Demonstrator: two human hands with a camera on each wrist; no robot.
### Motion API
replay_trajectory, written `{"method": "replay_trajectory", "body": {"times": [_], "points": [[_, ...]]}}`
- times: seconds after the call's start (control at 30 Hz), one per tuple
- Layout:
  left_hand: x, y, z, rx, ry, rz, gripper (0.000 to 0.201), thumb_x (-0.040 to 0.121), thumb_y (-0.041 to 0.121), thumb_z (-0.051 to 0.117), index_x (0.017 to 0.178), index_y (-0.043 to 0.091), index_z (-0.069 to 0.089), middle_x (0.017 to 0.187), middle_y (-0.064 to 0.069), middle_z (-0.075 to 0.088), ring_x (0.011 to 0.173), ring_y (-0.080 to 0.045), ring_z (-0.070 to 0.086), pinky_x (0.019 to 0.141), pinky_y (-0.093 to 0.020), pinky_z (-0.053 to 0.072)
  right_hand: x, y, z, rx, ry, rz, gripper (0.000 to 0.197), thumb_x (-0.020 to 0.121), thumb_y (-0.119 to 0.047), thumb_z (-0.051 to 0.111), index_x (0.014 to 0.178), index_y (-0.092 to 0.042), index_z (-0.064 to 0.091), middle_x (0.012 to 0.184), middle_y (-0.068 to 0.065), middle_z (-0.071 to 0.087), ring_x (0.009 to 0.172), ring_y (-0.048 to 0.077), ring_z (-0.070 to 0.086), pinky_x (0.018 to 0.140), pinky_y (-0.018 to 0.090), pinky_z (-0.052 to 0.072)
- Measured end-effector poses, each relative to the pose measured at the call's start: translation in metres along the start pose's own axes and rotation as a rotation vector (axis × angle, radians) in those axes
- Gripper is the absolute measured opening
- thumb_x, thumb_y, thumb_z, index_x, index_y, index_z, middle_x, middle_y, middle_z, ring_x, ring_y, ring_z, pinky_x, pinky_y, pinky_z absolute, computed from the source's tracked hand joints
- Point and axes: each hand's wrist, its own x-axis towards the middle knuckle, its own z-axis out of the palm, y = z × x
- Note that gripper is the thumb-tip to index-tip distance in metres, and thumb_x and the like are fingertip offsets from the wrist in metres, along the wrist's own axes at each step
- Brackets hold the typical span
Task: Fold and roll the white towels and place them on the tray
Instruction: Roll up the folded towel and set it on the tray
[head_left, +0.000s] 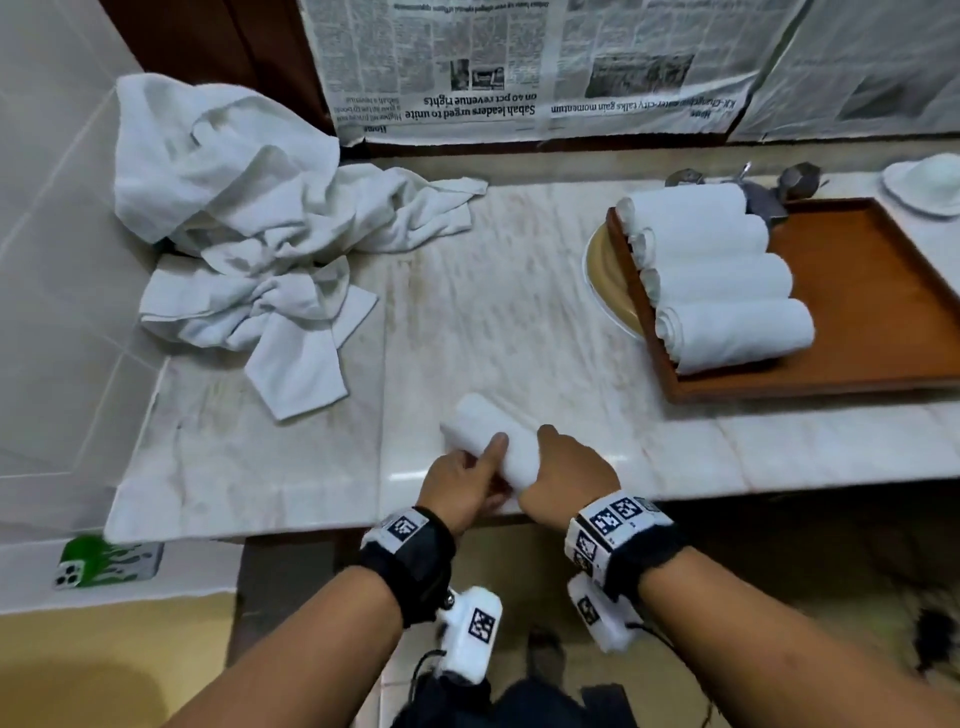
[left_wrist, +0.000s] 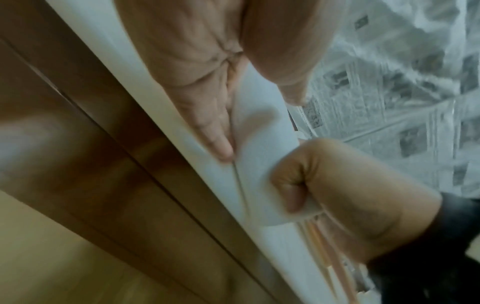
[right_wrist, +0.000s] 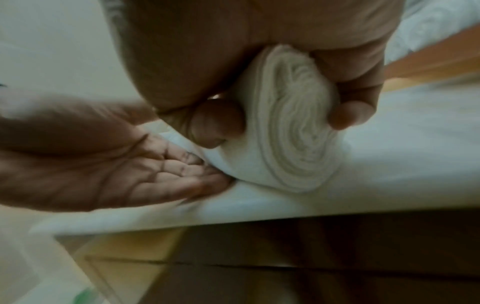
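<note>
A rolled white towel (head_left: 485, 436) lies near the front edge of the marble counter (head_left: 519, 312). My right hand (head_left: 563, 465) grips its near end, thumb and fingers curled round the spiral end (right_wrist: 293, 133). My left hand (head_left: 465, 480) lies against the roll's left side with straight fingers (left_wrist: 207, 127) along the counter and its thumb on top. A brown wooden tray (head_left: 883, 322) at the right holds several rolled towels (head_left: 727, 291) in a row. A heap of unfolded white towels (head_left: 249, 234) sits at the back left.
A yellow plate (head_left: 602, 270) pokes out from under the tray's left edge. A white dish (head_left: 930, 182) and a metal tap (head_left: 795, 182) stand behind the tray. Newspaper (head_left: 519, 62) covers the back wall. A green phone (head_left: 109, 564) lies on a ledge at the lower left.
</note>
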Motion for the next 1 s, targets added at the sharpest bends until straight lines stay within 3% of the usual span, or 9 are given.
{"method": "replay_trajectory", "body": {"times": [0.07, 0.23, 0.33, 0.43, 0.5, 0.6, 0.77, 0.87, 1.0], "points": [[0.009, 0.009, 0.004, -0.137, 0.024, -0.035, 0.081, 0.061, 0.074, 0.074, 0.108, 0.009, 0.068, 0.099, -0.01, 0.075, 0.091, -0.028, 0.073, 0.084, -0.05, 0.058, -0.004, -0.003, -0.004, 0.091, -0.034, 0.012, 0.048, 0.069, -0.035, 0.065, 0.111, -0.021, 0.047, 0.102, 0.001, 0.06, 0.094, 0.024, 0.062, 0.081, 0.037, 0.053], [0.019, 0.052, 0.021, -0.44, -0.118, 0.08, 0.027, 0.079, 0.026, 0.08, 0.101, 0.015, 0.07, 0.107, -0.022, 0.07, 0.103, -0.039, 0.068, 0.095, -0.062, 0.049, -0.014, 0.016, -0.028, 0.211, -0.06, 0.01, 0.061, 0.062, -0.02, 0.063, 0.121, -0.018, 0.046, 0.113, 0.005, 0.055, 0.103, 0.025, 0.057, 0.08, 0.032, 0.047], [0.019, 0.074, 0.04, -0.48, -0.245, 0.182, 0.053, 0.064, 0.018, 0.084, 0.114, 0.02, 0.065, 0.116, -0.015, 0.068, 0.108, -0.033, 0.065, 0.094, -0.053, 0.052, -0.011, 0.047, -0.051, 0.142, 0.081, -0.026, 0.078, 0.062, -0.016, 0.075, 0.13, -0.017, 0.038, 0.127, 0.005, 0.033, 0.118, 0.027, 0.041, 0.093, 0.028, 0.039], [0.025, 0.09, 0.061, -0.457, -0.425, 0.249, 0.068, 0.066, 0.011, 0.082, 0.128, 0.007, 0.054, 0.121, -0.02, 0.062, 0.113, -0.037, 0.06, 0.096, -0.051, 0.05, -0.014, 0.08, -0.079, 0.229, 0.17, -0.103, 0.115, 0.053, -0.017, 0.08, 0.148, -0.022, 0.016, 0.144, -0.005, 0.015, 0.135, 0.018, 0.022, 0.11, 0.026, 0.023], [0.03, 0.1, 0.078, -0.425, -0.546, 0.254, 0.066, 0.074, 0.005, 0.077, 0.133, -0.001, 0.046, 0.125, -0.029, 0.056, 0.118, -0.043, 0.055, 0.102, -0.056, 0.044, -0.016, 0.1, -0.103, 0.308, 0.118, -0.169, 0.118, 0.054, -0.016, 0.077, 0.152, -0.031, 0.013, 0.148, -0.007, 0.029, 0.134, 0.011, 0.032, 0.108, 0.025, 0.032], [0.033, 0.114, 0.11, -0.353, -0.645, 0.291, 0.058, 0.076, 0.004, 0.074, 0.127, -0.003, 0.048, 0.122, -0.03, 0.057, 0.113, -0.039, 0.059, 0.095, -0.052, 0.049, -0.015, 0.132, -0.141, 0.204, 0.185, -0.184, 0.084, 0.06, -0.015, 0.07, 0.137, -0.028, 0.039, 0.124, -0.002, 0.056, 0.114, 0.017, 0.055, 0.086, 0.03, 0.049], [0.051, 0.107, 0.168, 0.308, -0.316, 0.526, 0.056, 0.059, 0.05, 0.074, 0.11, 0.04, 0.054, 0.114, 0.007, 0.061, 0.1, -0.013, 0.061, 0.084, -0.028, 0.054, 0.001, 0.194, -0.187, -0.236, 0.357, -0.107, 0.074, 0.067, -0.006, 0.07, 0.132, -0.026, 0.039, 0.125, -0.002, 0.045, 0.119, 0.02, 0.038, 0.089, 0.027, 0.039], [0.059, 0.097, 0.199, 0.626, -0.168, 0.564, 0.064, 0.066, 0.055, 0.065, 0.124, 0.032, 0.051, 0.117, 0.002, 0.05, 0.098, -0.014, 0.054, 0.082, -0.023, 0.045, 0.02, 0.226, -0.192, -0.265, 0.324, -0.18, 0.071, 0.07, -0.007, 0.069, 0.131, -0.028, 0.041, 0.131, -0.006, 0.043, 0.124, 0.018, 0.034, 0.096, 0.026, 0.039], [0.063, 0.079, 0.222, 0.622, -0.032, 0.605, 0.071, 0.076, 0.05, 0.06, 0.14, 0.029, 0.037, 0.131, 0.001, 0.052, 0.115, -0.018, 0.055, 0.095, -0.034, 0.048, 0.037, 0.254, -0.187, -0.197, 0.329, -0.252, 0.07, 0.066, -0.006, 0.067, 0.13, -0.026, 0.046, 0.13, -0.004, 0.042, 0.124, 0.022, 0.035, 0.098, 0.031, 0.041]]}}
